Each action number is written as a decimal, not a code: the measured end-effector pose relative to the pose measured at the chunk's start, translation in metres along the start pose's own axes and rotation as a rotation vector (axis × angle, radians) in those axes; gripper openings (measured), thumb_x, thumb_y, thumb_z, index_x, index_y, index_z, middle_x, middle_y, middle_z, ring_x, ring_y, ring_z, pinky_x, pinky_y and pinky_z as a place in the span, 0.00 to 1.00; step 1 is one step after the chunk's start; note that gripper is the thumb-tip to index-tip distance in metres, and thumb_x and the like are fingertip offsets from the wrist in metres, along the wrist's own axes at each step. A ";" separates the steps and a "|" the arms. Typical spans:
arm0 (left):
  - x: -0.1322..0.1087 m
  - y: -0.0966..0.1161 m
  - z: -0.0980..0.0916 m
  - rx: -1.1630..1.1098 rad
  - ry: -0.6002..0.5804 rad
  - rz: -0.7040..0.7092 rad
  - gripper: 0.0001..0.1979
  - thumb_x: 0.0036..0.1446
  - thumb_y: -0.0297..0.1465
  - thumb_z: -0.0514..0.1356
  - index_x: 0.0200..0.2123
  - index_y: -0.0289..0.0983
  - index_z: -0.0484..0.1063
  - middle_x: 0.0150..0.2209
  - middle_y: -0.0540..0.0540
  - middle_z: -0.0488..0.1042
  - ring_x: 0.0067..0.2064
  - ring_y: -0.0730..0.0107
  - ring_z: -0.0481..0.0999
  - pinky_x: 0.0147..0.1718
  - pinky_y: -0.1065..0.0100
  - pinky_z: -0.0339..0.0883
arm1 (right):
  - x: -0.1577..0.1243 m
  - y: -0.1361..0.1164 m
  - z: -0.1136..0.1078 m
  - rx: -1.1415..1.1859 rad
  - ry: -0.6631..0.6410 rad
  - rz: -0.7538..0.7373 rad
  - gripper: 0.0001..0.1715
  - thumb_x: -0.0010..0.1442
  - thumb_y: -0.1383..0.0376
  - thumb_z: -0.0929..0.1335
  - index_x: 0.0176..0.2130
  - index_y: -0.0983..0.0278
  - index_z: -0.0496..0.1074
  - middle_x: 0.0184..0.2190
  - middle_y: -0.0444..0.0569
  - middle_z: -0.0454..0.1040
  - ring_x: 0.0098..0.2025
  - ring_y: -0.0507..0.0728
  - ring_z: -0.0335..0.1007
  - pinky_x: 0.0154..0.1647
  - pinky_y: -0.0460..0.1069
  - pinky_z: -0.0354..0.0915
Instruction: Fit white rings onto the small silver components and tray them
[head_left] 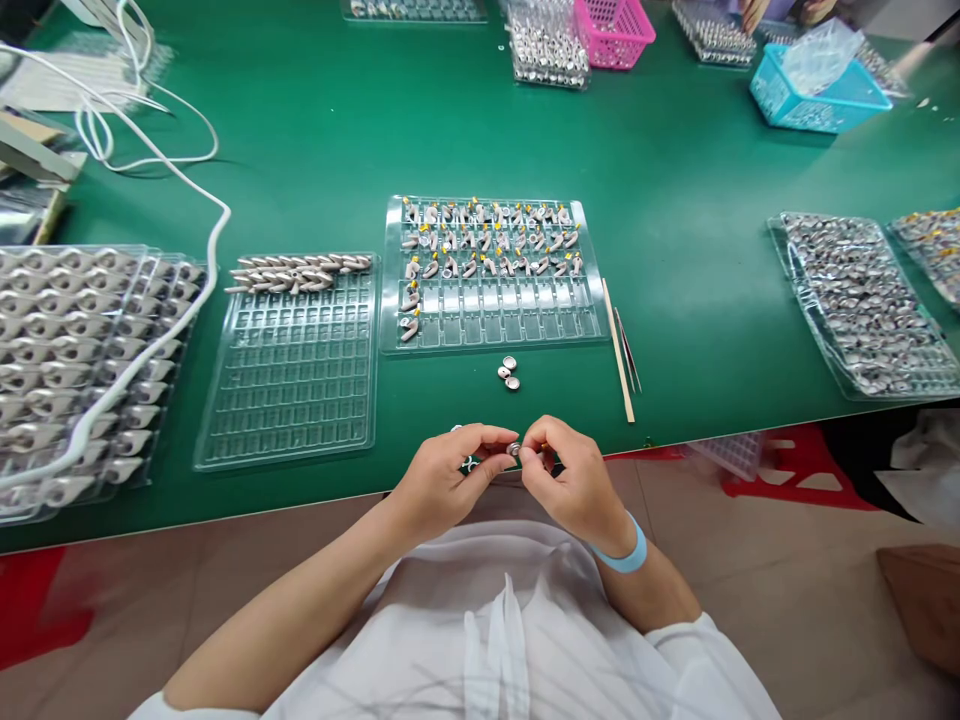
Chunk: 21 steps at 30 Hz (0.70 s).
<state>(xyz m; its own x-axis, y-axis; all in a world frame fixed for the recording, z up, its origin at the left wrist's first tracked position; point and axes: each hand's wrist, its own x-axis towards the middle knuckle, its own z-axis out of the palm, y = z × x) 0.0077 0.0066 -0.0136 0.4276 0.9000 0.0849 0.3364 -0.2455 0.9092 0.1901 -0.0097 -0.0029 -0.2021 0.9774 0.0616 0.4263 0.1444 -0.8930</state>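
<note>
Near the table's front edge, my left hand (448,478) pinches a small silvery part (514,450) between thumb and fingertips. My right hand (571,482) meets it from the right, its fingers closed on a small piece with a bit of yellow showing, mostly hidden. Just beyond the hands lie several loose round metal parts (511,383). Farther up, a clear tray (487,335) holds rows of curved grey parts with yellow bits. To its left, another clear tray (289,400) has pointed grey parts along its top rows.
A wooden stick (619,350) and tweezers (628,350) lie right of the middle tray. Stacked full trays (75,360) and a white cable (214,240) are at left. More filled trays (870,305) stand right. Pink (615,35) and blue baskets (817,105) and another person's hand (752,14) are at the back.
</note>
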 end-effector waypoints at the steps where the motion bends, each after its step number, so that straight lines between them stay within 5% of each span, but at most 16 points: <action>1: 0.000 0.000 0.000 0.001 0.002 -0.002 0.08 0.60 0.26 0.61 0.44 0.36 0.75 0.37 0.48 0.81 0.36 0.71 0.79 0.37 0.72 0.71 | 0.000 0.000 0.000 -0.002 -0.007 0.003 0.07 0.58 0.72 0.63 0.29 0.62 0.63 0.27 0.42 0.67 0.28 0.50 0.61 0.29 0.46 0.59; 21: -0.005 -0.001 0.005 0.009 0.123 0.192 0.09 0.59 0.21 0.60 0.42 0.36 0.74 0.34 0.46 0.80 0.33 0.73 0.77 0.36 0.72 0.70 | 0.005 -0.006 -0.009 0.135 -0.185 0.270 0.06 0.59 0.67 0.66 0.29 0.62 0.64 0.24 0.39 0.65 0.25 0.48 0.59 0.24 0.44 0.57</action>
<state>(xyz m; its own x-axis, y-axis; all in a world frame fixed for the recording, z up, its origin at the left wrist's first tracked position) 0.0096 0.0004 -0.0168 0.3794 0.8732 0.3060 0.2665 -0.4198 0.8676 0.1950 -0.0047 0.0067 -0.2597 0.9312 -0.2556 0.3682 -0.1492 -0.9177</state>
